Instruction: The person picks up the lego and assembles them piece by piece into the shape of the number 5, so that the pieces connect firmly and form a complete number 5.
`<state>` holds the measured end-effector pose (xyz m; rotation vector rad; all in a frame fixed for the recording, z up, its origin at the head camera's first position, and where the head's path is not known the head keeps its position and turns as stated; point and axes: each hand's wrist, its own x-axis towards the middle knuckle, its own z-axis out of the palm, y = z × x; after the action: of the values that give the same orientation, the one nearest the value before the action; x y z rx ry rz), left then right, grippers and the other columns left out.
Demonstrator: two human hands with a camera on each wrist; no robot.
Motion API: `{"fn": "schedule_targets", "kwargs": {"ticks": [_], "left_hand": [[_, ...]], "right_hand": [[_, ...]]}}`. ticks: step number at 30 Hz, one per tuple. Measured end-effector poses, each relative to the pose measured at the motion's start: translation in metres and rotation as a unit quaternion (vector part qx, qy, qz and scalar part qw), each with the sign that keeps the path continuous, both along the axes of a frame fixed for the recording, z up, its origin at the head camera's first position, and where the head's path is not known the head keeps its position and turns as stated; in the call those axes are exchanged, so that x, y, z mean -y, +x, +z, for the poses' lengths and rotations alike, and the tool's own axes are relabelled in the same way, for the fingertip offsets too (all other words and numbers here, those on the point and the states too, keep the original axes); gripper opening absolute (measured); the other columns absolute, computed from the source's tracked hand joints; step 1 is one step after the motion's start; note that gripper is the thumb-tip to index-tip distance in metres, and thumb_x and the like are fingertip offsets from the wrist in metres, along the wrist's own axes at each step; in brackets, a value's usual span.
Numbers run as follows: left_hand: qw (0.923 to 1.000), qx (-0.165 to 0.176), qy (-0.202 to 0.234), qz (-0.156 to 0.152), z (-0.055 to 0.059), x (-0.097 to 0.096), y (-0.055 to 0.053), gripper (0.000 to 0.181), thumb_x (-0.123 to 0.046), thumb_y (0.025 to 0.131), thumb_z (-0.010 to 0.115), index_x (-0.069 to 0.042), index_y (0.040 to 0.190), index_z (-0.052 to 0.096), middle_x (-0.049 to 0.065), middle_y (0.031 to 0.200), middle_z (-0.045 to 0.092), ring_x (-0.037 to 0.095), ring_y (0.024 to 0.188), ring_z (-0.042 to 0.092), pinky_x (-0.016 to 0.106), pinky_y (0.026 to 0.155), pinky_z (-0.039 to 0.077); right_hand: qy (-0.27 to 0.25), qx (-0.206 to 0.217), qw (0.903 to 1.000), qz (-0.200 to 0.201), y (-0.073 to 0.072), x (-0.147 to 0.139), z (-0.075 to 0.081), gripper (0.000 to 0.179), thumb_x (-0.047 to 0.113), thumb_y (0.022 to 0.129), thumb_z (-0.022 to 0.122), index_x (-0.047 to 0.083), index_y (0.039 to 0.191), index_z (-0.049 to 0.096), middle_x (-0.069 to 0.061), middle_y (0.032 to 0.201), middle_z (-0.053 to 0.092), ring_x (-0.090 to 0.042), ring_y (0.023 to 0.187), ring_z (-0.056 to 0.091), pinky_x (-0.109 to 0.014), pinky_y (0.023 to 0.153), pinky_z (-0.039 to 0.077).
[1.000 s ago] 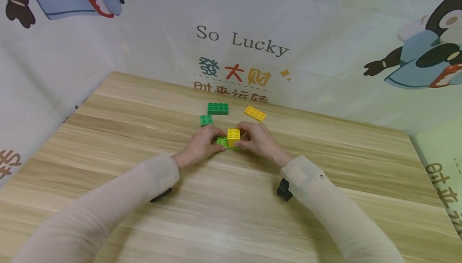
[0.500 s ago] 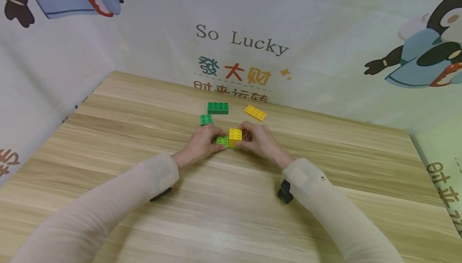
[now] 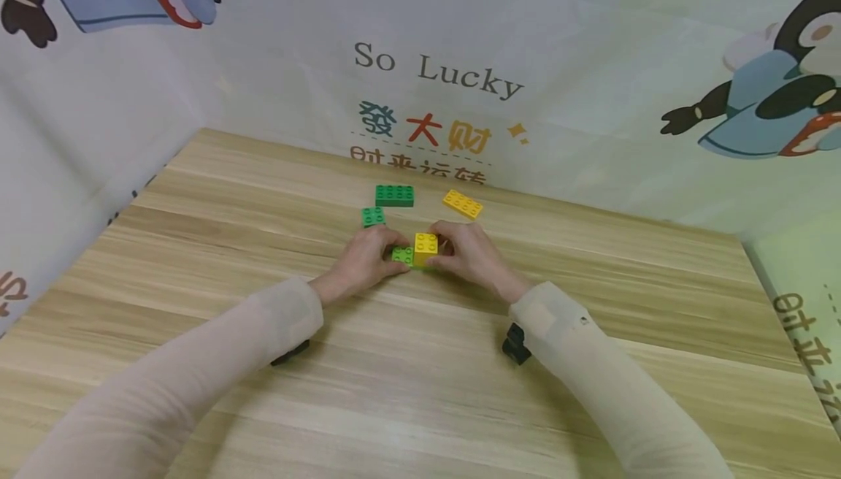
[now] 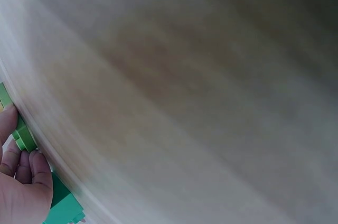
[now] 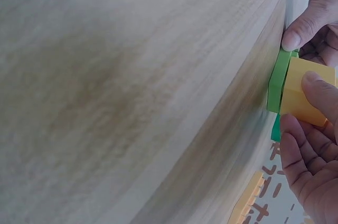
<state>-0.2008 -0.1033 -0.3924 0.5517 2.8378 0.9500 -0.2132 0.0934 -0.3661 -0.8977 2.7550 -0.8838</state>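
Observation:
A yellow two-by-two toy brick (image 3: 425, 243) stands on the right part of a flat light green brick (image 3: 403, 256) in the middle of the wooden table. My right hand (image 3: 474, 255) pinches the yellow brick between thumb and fingers. From the left, my left hand (image 3: 364, 255) grips the light green brick's end, thumb in front and fingers behind. The right wrist view shows the yellow brick (image 5: 297, 97) seated against the green one (image 5: 278, 78). In the left wrist view, the left fingertips hold the light green brick's (image 4: 24, 131) end.
Just behind my left hand lies a small green brick (image 3: 373, 215). Farther back are a longer dark green brick (image 3: 394, 196) and a flat yellow brick (image 3: 463, 204). A printed cloth wall (image 3: 578, 99) borders the table's (image 3: 407, 391) back edge.
The yellow brick has shifted slightly right along the light green brick, with my right hand on it. My left hand keeps its grip in the same place.

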Motion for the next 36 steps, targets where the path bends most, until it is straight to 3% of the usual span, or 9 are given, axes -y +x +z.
{"fn": "schedule_targets", "kwargs": {"ticks": [8, 19, 32, 36], "left_hand": [[1.0, -0.007, 0.0, -0.002, 0.002, 0.001, -0.001, 0.035, -0.018, 0.079, 0.076, -0.005, 0.11, 0.067, 0.009, 0.11, 0.066, 0.024, 0.104, 0.056, 0.04, 0.093, 0.044], [0.9999, -0.011, 0.003, -0.005, 0.006, 0.0, -0.004, 0.034, -0.017, 0.079, 0.076, -0.004, 0.11, 0.067, 0.01, 0.108, 0.066, 0.023, 0.1, 0.056, 0.04, 0.091, 0.044], [1.0, 0.003, 0.002, -0.007, 0.007, -0.001, 0.001, 0.034, -0.015, 0.08, 0.075, -0.004, 0.11, 0.067, 0.009, 0.107, 0.065, 0.023, 0.1, 0.055, 0.039, 0.091, 0.046], [0.9999, -0.007, 0.002, -0.009, 0.004, 0.0, 0.003, 0.034, -0.015, 0.08, 0.075, -0.003, 0.11, 0.067, 0.01, 0.107, 0.065, 0.023, 0.099, 0.055, 0.039, 0.09, 0.046]], "right_hand": [[0.006, -0.012, 0.9999, 0.004, -0.002, 0.0, -0.001, 0.029, 0.016, 0.081, 0.074, 0.001, 0.103, 0.063, -0.008, 0.086, 0.064, -0.015, 0.071, 0.052, -0.021, 0.062, 0.043], [-0.025, -0.011, 0.9996, -0.004, -0.003, -0.003, -0.003, 0.032, 0.015, 0.081, 0.073, -0.001, 0.107, 0.062, -0.012, 0.093, 0.067, -0.017, 0.077, 0.06, -0.025, 0.067, 0.051], [-0.047, 0.026, 0.9983, -0.022, -0.002, -0.004, -0.009, 0.03, 0.013, 0.079, 0.075, 0.0, 0.103, 0.062, -0.011, 0.09, 0.066, -0.017, 0.076, 0.058, -0.024, 0.067, 0.05], [-0.055, 0.032, 0.9976, -0.029, -0.001, -0.003, -0.013, 0.031, 0.014, 0.079, 0.076, 0.001, 0.103, 0.063, -0.01, 0.091, 0.066, -0.016, 0.076, 0.057, -0.023, 0.067, 0.049]]}}
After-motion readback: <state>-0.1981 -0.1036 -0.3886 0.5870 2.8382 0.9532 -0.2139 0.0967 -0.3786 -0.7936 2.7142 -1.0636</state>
